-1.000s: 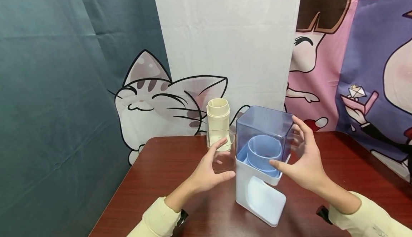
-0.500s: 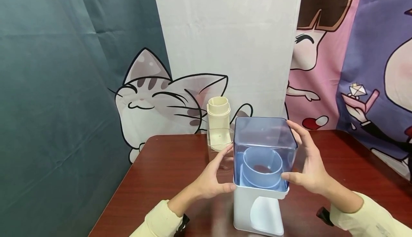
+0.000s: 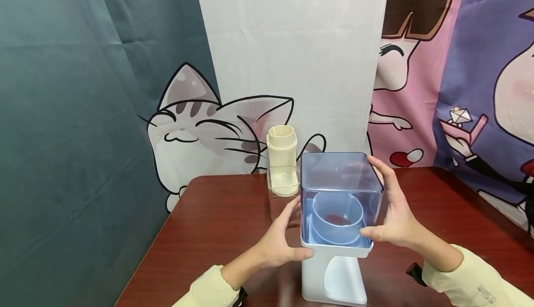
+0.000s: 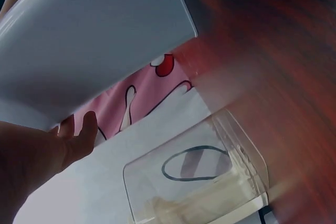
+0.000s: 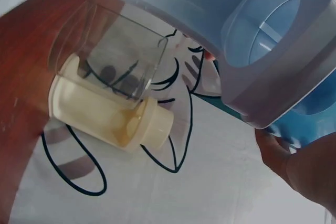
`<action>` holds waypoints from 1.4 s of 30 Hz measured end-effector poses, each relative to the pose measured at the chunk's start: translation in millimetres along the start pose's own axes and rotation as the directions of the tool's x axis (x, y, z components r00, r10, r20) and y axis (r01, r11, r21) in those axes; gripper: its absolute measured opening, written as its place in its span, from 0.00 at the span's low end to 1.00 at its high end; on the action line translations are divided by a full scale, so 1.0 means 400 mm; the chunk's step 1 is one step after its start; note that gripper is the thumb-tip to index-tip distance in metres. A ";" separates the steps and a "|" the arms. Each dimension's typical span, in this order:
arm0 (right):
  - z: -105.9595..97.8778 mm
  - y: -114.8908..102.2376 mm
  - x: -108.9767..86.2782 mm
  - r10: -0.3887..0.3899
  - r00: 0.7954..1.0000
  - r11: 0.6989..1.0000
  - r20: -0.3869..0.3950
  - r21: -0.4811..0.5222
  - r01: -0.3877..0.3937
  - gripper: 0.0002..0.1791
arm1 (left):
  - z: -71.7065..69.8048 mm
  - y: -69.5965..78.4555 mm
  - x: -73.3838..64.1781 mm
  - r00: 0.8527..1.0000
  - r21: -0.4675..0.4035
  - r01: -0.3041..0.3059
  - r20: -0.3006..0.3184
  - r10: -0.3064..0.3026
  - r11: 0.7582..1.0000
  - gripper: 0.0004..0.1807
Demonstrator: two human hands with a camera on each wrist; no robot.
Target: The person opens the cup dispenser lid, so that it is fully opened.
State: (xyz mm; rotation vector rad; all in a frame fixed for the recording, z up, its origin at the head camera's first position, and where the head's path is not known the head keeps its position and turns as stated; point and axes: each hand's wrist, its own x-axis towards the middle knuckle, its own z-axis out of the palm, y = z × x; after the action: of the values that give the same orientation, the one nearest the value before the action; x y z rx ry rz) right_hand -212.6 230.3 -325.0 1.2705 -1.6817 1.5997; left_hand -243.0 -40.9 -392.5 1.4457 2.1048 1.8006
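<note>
A white dispenser with a see-through blue tank on top stands upright in front of me on the table. A round blue collar shows through the tank's wall, and the white base has a tray at its foot. My right hand grips the tank at its right side, thumb on the front and fingers round the far side. At the left, my left hand holds the dispenser, its thumb over the front of the base just under the rim; its other fingers are partly hidden behind. In the left wrist view the white base fills the upper left.
Behind the dispenser, a cream base with a tubular top stands near the table's far edge. A clear box-shaped container is just in front of it. The reddish-brown table meets cartoon-printed curtains at the back.
The dispenser has turned so its front faces me and has come nearer. My left hand has moved in to it from slightly apart; my right hand has stayed at the tank.
</note>
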 end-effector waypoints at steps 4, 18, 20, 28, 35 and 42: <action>0.001 -0.002 -0.004 0.030 0.999 0.999 0.033 -0.029 -0.029 0.73 | 0.005 0.003 0.000 0.999 -0.032 0.044 -0.015 -0.044 0.999 0.58; 0.014 0.038 -0.021 -0.107 0.992 0.994 0.062 0.018 0.106 0.71 | 0.020 0.015 -0.014 0.994 0.112 0.065 -0.097 -0.054 0.992 0.61; 0.018 0.045 -0.024 -0.128 0.989 0.991 0.071 0.034 0.126 0.71 | 0.025 0.016 -0.015 0.995 0.109 0.058 -0.093 -0.048 0.992 0.61; 0.014 0.049 -0.012 -0.183 0.982 0.983 0.042 -0.022 0.184 0.69 | 0.035 0.031 -0.003 0.994 0.102 0.087 -0.079 -0.079 0.991 0.59; -0.005 0.043 0.002 -0.175 0.982 0.980 0.066 -0.083 0.180 0.67 | 0.037 0.027 0.004 0.993 0.137 0.082 -0.096 -0.070 0.987 0.60; -0.010 0.037 0.000 -0.129 0.989 0.988 0.073 -0.078 0.135 0.67 | 0.037 0.025 -0.009 0.993 0.171 0.072 -0.108 -0.054 0.983 0.62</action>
State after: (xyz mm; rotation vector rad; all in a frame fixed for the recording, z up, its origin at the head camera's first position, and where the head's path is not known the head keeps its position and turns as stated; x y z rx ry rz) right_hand -226.3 232.1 -331.4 1.3772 -1.6494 1.4103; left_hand -226.9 -32.8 -391.6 1.3292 2.3839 1.7434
